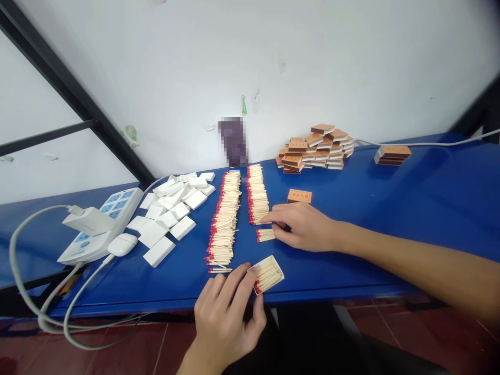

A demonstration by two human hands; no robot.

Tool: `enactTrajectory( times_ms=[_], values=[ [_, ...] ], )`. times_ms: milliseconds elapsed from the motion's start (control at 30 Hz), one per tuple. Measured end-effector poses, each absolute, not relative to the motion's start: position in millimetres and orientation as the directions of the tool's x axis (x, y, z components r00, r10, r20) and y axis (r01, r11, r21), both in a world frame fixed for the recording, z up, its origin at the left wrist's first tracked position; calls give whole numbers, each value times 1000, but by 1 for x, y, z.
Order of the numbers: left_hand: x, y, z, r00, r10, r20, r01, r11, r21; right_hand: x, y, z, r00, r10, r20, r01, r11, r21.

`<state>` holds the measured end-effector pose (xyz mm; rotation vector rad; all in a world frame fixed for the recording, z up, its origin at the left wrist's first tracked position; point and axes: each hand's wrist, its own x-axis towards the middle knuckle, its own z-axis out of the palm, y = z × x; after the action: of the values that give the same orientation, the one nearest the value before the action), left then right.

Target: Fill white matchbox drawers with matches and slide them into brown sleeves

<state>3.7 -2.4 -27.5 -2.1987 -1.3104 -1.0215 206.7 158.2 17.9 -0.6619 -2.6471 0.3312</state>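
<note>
My left hand [225, 311] rests at the blue table's [410, 219] front edge, its fingers pinching a white matchbox tray [267, 274] partly filled with red-tipped matches. My right hand [302, 226] lies on the table with fingers curled over a small bundle of matches [265, 235], just below the right-hand row of matches [257, 194]. A longer row of matches [225, 219] lies to the left of it. One orange matchbox sleeve [299, 196] sits just beyond my right hand.
Several empty white trays [172, 213] are heaped at the left, next to a power strip [99, 224] with a plug and grey cables [42, 302]. A pile of orange matchboxes [316, 148] and a smaller stack [392, 154] stand by the white wall.
</note>
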Motion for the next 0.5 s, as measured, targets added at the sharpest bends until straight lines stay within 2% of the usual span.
enactTrajectory(
  times_ms=[500],
  values=[
    [4, -2, -28, 301, 594, 746, 870, -491, 40, 205, 159, 17, -801, 495, 337, 388, 858, -337]
  ],
)
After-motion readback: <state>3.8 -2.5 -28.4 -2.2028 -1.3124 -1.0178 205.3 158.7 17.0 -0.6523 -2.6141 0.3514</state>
